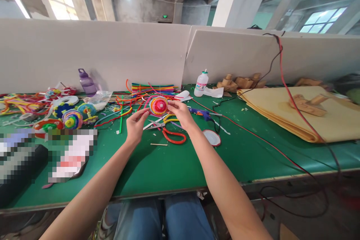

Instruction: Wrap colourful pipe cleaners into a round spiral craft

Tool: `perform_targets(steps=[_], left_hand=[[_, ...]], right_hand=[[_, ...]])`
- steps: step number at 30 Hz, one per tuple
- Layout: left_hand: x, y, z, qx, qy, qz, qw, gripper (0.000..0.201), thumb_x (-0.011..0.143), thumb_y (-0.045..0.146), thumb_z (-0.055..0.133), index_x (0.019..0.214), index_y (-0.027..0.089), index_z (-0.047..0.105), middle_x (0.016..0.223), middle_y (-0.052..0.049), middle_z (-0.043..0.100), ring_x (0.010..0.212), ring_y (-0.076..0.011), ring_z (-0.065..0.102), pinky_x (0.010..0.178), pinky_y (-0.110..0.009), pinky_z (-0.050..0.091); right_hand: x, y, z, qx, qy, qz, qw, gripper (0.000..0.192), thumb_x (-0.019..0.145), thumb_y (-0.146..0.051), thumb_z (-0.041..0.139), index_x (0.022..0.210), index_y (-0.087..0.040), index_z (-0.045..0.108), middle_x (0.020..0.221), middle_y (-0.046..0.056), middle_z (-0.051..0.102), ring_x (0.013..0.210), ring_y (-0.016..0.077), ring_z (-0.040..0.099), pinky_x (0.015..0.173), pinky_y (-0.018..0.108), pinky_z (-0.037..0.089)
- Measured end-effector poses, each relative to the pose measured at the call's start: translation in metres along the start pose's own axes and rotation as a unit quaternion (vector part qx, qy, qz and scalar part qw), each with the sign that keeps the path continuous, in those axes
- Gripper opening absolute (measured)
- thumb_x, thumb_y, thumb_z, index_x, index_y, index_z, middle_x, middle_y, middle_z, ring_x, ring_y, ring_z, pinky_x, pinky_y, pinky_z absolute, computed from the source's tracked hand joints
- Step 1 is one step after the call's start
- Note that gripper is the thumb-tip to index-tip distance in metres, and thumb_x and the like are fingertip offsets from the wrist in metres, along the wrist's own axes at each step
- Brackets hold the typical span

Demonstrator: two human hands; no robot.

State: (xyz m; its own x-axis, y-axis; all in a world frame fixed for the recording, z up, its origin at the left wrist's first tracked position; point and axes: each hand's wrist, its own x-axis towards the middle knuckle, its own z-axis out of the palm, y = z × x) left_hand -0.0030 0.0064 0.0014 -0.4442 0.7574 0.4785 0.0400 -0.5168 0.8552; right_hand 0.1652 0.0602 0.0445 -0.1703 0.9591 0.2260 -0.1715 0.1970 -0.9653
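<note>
A round disc of coiled pipe cleaners (159,106), with pink, red, yellow and pale blue rings, is held up above the table between both hands. My right hand (182,115) pinches its right edge with thumb and fingers. At the left edge my left hand (136,125) is closed in a pinch; whether it grips the rim or a strand's end is too small to tell. Below the disc lie scissors with red-orange handles (174,137). A blue glue gun (201,113) rests right of my right hand. Loose pipe cleaners (114,117) lie left of the disc.
Several finished coiled pieces (72,119) sit at the left, near a purple bottle (87,83). A white bottle (201,83) stands by the back board. A round white lid (211,138) lies on the green table (180,168). Red and black cables cross the right side, by yellow sheets (284,108).
</note>
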Motion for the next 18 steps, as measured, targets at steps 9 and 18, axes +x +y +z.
perform_targets(steps=[9, 18], left_hand=[[0.0013, -0.003, -0.0017, 0.036, -0.024, 0.004, 0.999, 0.025, 0.073, 0.038, 0.071, 0.086, 0.017, 0.075, 0.087, -0.006, 0.075, 0.085, -0.0211, 0.068, 0.078, -0.032, 0.053], [-0.001, -0.0023, -0.0047, 0.136, -0.026, 0.047, 0.989, 0.023, 0.079, 0.038, 0.065, 0.088, 0.02, 0.075, 0.091, -0.005, 0.076, 0.09, -0.0222, 0.069, 0.086, -0.034, 0.051]], right_hand=[[0.0029, 0.0056, -0.0017, -0.02, 0.007, -0.006, 1.0, 0.022, 0.065, -0.029, 0.074, 0.082, -0.017, 0.066, 0.07, 0.0, 0.065, 0.067, 0.014, 0.06, 0.063, 0.027, 0.048], [-0.0038, 0.0066, 0.0064, -0.249, 0.09, -0.235, 0.935, 0.022, 0.08, -0.03, 0.061, 0.099, -0.019, 0.062, 0.097, 0.008, 0.065, 0.098, 0.0213, 0.06, 0.084, 0.035, 0.049]])
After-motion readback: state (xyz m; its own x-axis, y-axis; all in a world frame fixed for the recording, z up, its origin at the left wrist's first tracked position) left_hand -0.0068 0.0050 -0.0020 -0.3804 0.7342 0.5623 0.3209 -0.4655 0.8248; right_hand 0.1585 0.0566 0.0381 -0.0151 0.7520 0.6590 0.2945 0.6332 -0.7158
